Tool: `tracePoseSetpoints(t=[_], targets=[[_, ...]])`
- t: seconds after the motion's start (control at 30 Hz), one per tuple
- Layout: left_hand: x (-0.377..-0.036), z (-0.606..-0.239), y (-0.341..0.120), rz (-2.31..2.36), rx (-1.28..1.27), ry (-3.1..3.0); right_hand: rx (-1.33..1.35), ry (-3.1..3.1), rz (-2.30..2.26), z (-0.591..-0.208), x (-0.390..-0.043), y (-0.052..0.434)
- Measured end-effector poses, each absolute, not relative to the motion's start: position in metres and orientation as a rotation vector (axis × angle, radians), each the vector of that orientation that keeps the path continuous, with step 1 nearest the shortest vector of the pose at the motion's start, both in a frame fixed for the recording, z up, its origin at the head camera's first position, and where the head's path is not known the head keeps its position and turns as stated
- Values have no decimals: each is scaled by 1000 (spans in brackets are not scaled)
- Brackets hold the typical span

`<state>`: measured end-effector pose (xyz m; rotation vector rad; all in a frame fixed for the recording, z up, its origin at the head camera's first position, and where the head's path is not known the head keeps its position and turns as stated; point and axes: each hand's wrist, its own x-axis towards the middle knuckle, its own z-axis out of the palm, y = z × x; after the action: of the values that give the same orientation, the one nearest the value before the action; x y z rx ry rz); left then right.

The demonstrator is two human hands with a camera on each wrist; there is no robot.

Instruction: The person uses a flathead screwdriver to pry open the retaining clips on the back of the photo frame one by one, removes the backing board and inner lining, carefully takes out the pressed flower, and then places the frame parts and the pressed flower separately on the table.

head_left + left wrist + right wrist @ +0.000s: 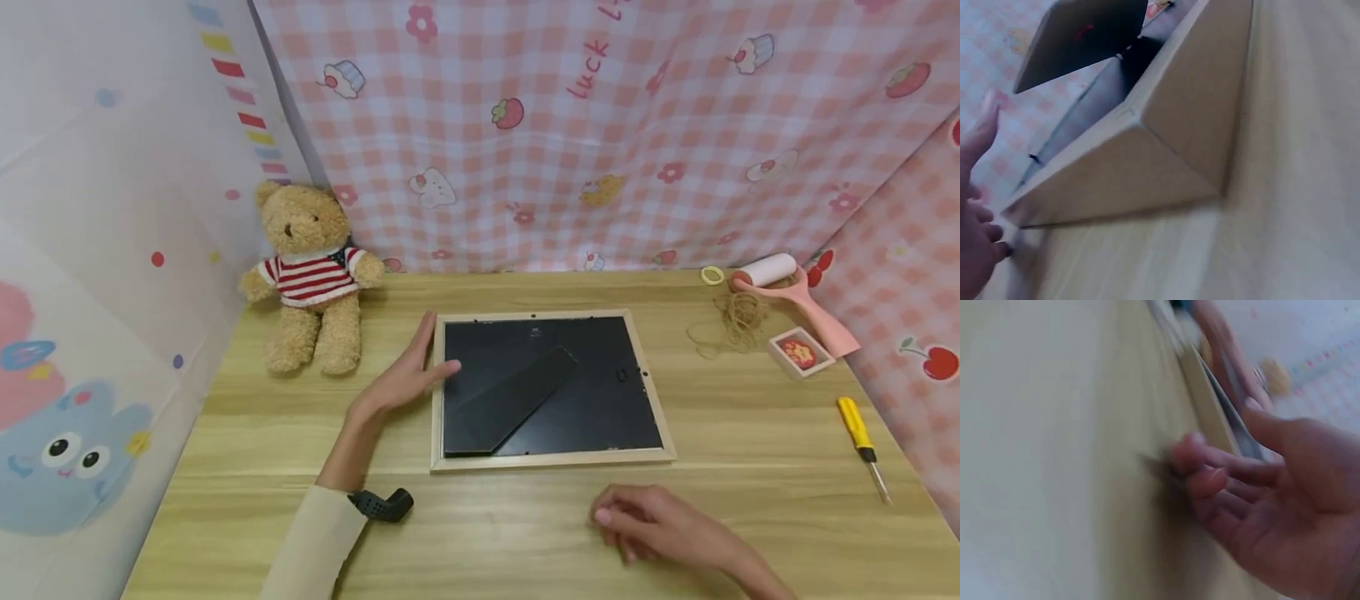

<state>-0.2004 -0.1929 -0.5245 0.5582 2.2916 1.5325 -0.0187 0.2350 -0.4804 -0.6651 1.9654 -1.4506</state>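
Observation:
A picture frame (555, 462) with a light wood border lies face down on the table, its black back (600, 425) upward. The stand leg (517, 400) runs diagonally across that back; the left wrist view shows it raised at an angle. My left hand (405, 379) is at the frame's left side, fingers straight along the outer edge and thumb over the border. Whether the thumb presses on it I cannot tell. In front of the frame's lower right corner, my right hand (660, 525) hovers low over the table with loosely curled fingers and nothing in them.
A teddy bear (311, 283) sits at the back left. Toward the back right are a pink-handled lint roller (813, 308), tangled twine (742, 312), a yellow ring (712, 275) and a small box (801, 353). A yellow screwdriver (858, 433) lies near the right edge.

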Motion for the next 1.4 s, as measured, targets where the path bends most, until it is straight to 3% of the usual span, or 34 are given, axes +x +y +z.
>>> tracePoseSetpoints(t=[0.13, 0.3, 0.63, 1.0, 1.4], targets=[[-208, -513, -179, 1553, 472, 2444, -472, 1813, -1642, -495, -14, 186], [-203, -510, -174, 1559, 406, 2611, -358, 1902, -1753, -499, -18, 170], [-175, -532, -190, 1639, 331, 2910, -295, 2084, -1672, -495, -28, 192], [-117, -514, -192, 1347, 606, 3044, -221, 2299, -1523, -490, -50, 225], [-78, -504, -169, 1033, 699, 2934, -470, 2665, -1385, -499, -90, 246]])
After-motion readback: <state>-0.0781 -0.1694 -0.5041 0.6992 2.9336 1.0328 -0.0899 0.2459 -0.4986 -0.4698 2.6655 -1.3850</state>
